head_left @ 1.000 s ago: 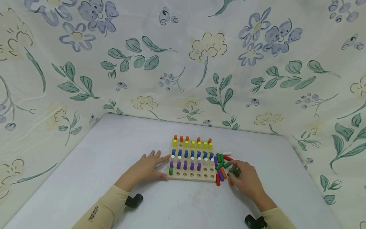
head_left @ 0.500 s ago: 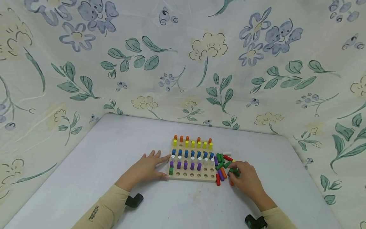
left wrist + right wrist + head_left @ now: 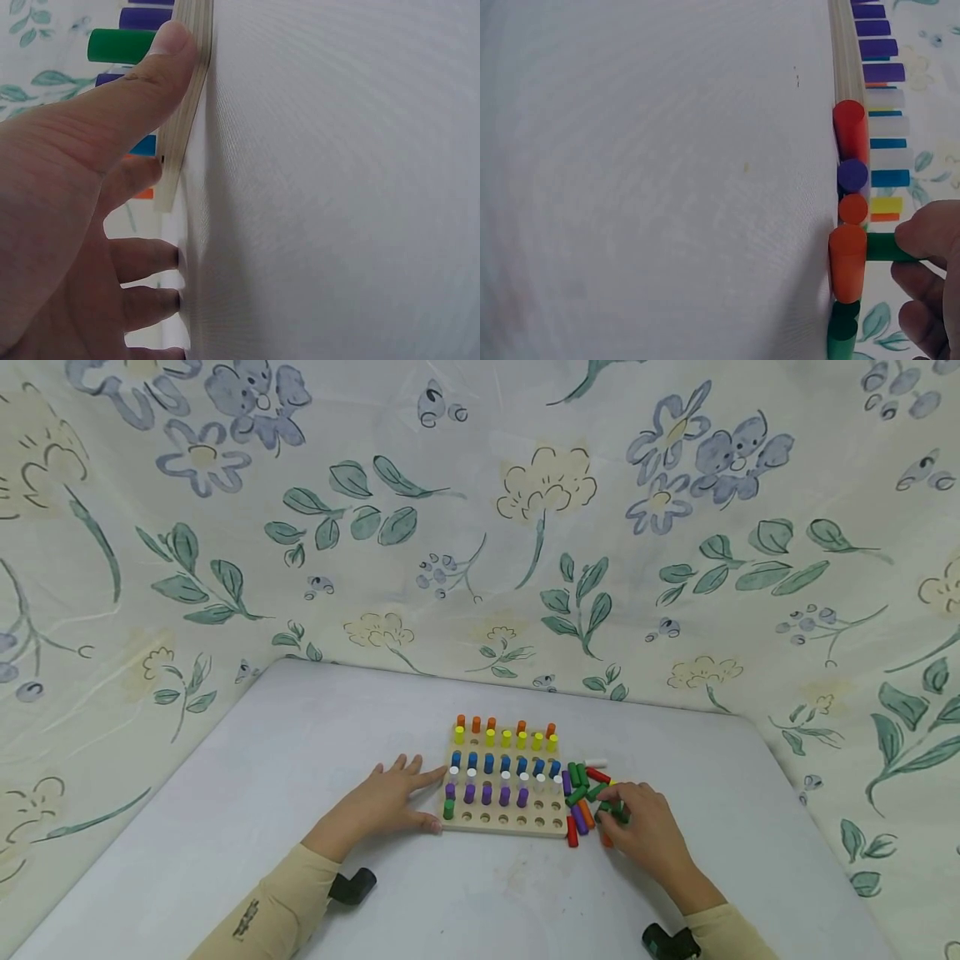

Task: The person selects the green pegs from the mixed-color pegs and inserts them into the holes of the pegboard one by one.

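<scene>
A wooden pegboard (image 3: 502,827) holds rows of orange, yellow, blue, white and purple pegs, with one green peg (image 3: 448,810) at its near left corner. My left hand (image 3: 378,797) lies along the board's left side, fingers spread; the thumb (image 3: 166,60) presses the edge, and the index finger touches it farther back. To the right of the board, my right hand (image 3: 648,827) pinches a green peg (image 3: 883,247) between thumb and fingers over the loose pegs. An orange peg (image 3: 847,266) lies right below that peg in the right wrist view.
Loose pegs lie against the board's right side, among them a red peg (image 3: 572,831), a purple peg (image 3: 579,819) and a white peg (image 3: 595,763). The white table (image 3: 480,902) backs onto a floral cloth (image 3: 465,543). Holes show in the board's front rows.
Both hands stay nearly where they were. The green peg at my right fingertips has shifted slightly; the pegs in the board look the same.
</scene>
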Demonstrator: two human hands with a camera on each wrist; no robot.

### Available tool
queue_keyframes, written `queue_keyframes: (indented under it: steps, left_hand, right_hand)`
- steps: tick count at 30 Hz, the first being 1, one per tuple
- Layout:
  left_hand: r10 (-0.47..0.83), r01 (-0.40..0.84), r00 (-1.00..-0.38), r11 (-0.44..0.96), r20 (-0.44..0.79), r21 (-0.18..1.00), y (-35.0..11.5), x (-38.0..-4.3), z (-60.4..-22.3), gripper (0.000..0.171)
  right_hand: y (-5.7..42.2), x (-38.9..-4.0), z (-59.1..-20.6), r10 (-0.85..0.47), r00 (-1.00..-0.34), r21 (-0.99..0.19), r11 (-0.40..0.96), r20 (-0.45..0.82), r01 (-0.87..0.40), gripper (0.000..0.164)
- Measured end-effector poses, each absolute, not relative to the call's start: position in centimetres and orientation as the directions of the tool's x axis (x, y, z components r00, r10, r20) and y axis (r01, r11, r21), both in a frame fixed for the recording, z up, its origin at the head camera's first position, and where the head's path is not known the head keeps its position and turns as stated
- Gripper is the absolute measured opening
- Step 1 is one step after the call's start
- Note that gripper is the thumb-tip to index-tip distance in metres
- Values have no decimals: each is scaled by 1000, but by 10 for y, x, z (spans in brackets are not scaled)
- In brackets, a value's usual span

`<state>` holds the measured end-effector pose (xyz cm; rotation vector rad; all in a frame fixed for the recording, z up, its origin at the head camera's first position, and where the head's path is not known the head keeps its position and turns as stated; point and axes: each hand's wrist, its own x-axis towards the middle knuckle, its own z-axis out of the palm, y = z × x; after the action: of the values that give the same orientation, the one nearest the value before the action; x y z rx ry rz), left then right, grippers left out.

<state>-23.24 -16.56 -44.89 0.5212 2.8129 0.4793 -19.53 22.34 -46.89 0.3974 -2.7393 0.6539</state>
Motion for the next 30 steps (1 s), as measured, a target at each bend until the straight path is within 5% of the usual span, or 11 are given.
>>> queue_keyframes:
  steps: [30]
  left_hand:
    - [372, 293, -912, 886, -173, 358, -166, -230, -449, 89]
  right_hand:
    - [214, -195, -467, -234, -884, -401, 824, 405, -401, 25]
